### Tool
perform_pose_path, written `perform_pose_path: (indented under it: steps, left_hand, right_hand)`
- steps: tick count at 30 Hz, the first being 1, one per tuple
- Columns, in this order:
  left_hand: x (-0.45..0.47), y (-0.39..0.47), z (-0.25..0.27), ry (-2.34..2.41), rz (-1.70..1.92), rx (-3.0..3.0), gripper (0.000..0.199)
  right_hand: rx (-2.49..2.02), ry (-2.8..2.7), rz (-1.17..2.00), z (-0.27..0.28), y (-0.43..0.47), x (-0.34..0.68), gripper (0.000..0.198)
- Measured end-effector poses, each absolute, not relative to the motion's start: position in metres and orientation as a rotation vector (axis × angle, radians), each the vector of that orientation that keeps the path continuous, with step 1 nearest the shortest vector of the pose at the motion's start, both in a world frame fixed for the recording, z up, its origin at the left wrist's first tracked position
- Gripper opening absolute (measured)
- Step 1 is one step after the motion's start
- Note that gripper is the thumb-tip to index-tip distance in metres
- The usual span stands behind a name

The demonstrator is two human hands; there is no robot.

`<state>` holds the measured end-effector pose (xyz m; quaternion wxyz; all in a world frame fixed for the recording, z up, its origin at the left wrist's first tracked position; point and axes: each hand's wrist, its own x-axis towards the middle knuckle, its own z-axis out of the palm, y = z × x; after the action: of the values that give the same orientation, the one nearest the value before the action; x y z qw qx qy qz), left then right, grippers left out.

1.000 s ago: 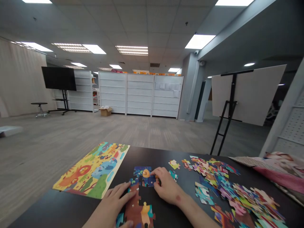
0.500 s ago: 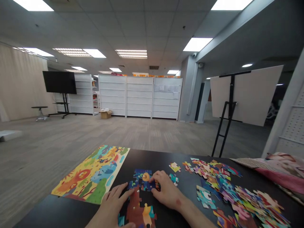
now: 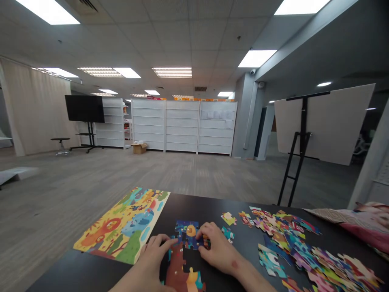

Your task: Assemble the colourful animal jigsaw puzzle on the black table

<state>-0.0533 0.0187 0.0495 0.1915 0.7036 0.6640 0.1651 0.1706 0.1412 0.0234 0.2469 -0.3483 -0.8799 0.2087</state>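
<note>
Hands on joined puzzle section (image 3: 186,259), right hand (image 3: 218,251) fingers pinched on blue piece (image 3: 194,242), left hand (image 3: 153,255) fingers spread flat beside it

A black screen (image 3: 84,108) on a stand and a round stool (image 3: 60,140) stand at the far left. White shelves (image 3: 182,126) line the back wall, a cardboard box (image 3: 139,147) before them. An easel board (image 3: 323,121) stands at right.
</note>
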Motion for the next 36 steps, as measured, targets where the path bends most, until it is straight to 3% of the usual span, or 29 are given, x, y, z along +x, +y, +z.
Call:
perform_pose_path:
  steps: [9,13,19,30,36]
  left_hand:
    - [-0.067,0.034,0.011,1.712,0.642,2.093,0.098]
    - [-0.061,0.036,0.024,1.737,0.612,2.059,0.099]
    - [-0.058,0.037,0.050,1.716,0.468,2.189,0.079]
    - [-0.063,0.033,0.042,1.670,0.331,2.421,0.088]
    - [-0.055,0.032,0.044,1.700,0.275,2.402,0.078]
  right_hand:
    - [-0.977,-2.394,0.560,0.024,0.139,0.171,0.023]
    - [-0.973,-2.379,0.568,0.022,0.139,0.172,0.024]
    - [-0.967,-2.380,0.565,0.021,0.140,0.173,0.024]
    - [-0.946,-2.401,0.566,0.018,0.144,0.172,0.021]
    - [-0.946,-2.408,0.574,0.022,0.143,0.173,0.022]
